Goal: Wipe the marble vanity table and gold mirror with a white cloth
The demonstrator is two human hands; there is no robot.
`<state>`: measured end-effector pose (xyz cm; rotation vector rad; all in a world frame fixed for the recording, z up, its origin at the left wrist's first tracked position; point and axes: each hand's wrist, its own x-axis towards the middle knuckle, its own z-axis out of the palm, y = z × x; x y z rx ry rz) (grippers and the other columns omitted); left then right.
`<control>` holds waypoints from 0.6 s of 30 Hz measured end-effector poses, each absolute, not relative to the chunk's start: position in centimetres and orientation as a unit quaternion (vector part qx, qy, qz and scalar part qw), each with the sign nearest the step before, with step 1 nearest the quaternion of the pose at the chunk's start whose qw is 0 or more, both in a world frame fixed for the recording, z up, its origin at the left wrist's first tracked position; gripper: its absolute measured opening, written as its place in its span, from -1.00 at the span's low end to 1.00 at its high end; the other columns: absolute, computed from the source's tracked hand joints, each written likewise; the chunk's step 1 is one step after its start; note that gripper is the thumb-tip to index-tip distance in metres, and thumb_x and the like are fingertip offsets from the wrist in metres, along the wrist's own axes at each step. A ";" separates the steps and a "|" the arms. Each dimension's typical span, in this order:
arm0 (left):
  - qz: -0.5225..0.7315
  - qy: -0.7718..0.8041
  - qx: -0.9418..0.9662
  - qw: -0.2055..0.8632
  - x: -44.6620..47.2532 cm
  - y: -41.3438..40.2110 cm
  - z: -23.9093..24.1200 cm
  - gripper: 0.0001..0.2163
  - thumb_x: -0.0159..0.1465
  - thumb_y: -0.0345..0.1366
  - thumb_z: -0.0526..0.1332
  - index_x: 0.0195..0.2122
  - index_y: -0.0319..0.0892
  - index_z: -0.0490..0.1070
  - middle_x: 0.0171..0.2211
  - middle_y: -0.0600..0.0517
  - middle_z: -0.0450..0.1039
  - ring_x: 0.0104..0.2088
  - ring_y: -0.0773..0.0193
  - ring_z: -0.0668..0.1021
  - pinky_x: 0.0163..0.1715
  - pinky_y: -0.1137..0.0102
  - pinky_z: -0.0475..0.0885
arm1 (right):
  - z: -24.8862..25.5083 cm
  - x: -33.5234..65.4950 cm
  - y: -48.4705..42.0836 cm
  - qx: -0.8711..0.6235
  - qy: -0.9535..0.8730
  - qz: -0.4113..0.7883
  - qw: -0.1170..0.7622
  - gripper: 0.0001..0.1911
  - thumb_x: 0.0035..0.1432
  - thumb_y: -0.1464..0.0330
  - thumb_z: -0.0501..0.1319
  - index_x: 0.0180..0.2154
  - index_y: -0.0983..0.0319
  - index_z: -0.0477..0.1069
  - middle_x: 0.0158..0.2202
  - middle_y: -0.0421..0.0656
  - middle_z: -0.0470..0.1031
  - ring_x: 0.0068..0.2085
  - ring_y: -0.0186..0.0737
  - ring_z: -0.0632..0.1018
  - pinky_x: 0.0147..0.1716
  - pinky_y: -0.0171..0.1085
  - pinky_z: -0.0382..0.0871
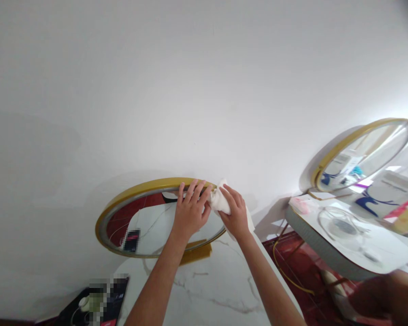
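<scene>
A round mirror with a gold frame (136, 192) stands on a white marble-patterned table (204, 290) against a white wall. My left hand (189, 210) rests on the mirror's upper right rim, fingers stretched over the frame. Just right of it, my right hand (235, 213) is closed on a bunched white cloth (219, 199) pressed against the same part of the rim. Part of the cloth hangs below my right hand.
A dark object with a white cable (98, 301) lies at the table's left edge. To the right stands a second white table (347, 246) with another gold-framed mirror (360, 151), a pink pack (301, 204) and a round white item. A red floor (302, 267) lies between them.
</scene>
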<state>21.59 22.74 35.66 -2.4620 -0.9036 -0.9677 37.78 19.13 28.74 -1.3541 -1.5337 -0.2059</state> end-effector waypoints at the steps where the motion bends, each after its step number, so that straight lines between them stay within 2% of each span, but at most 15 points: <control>1: -0.339 -0.319 -0.867 0.178 21.6 22.7 35.7 -0.59 0.21 -0.31 0.11 0.12 -0.08 0.26 0.15 0.01 0.26 0.20 0.08 0.19 0.25 0.05 -0.19 | 28.4 37.8 19.2 -0.563 -0.633 -0.082 0.524 -0.41 0.09 0.34 0.19 0.16 0.08 0.13 0.16 -0.08 0.19 0.12 -0.01 0.27 0.07 0.03 0.20; 9: -0.349 -0.331 -0.855 0.195 22.5 22.9 35.2 -0.60 0.20 -0.31 0.12 0.09 -0.06 0.28 0.13 0.00 0.27 0.19 0.08 0.21 0.24 0.01 -0.18 | 22.7 39.4 18.7 -0.566 -0.568 -0.013 0.598 -0.45 0.12 0.35 0.13 0.15 0.14 0.11 0.12 -0.03 0.20 0.12 -0.05 0.28 0.09 0.05 0.19; 18: -0.362 -0.341 -0.849 0.180 22.6 23.0 35.0 -0.64 0.18 -0.28 0.13 0.03 -0.10 0.33 0.09 -0.04 0.30 0.18 0.06 0.21 0.23 0.00 -0.23 | 27.7 38.4 19.1 -0.560 -0.631 -0.063 0.534 -0.43 0.07 0.37 0.18 0.14 0.07 0.16 0.14 -0.09 0.20 0.11 -0.03 0.28 0.07 0.02 0.21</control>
